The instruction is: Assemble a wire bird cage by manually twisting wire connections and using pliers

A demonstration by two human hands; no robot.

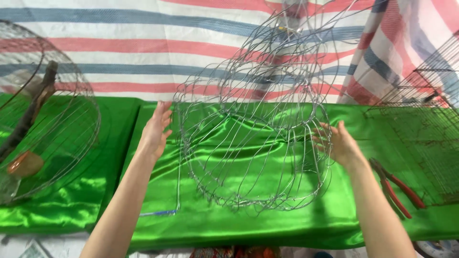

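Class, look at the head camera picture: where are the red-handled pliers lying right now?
The red-handled pliers lie on the green cloth at the right side, just right of the right hand and its wrist, beside the flat wire mesh panel.

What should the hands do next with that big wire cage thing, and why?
Probably close both hands onto the wire frame. The left hand and right hand sit open at its two sides, fingers spread, so it looks only lightly steadied above the green cloth.
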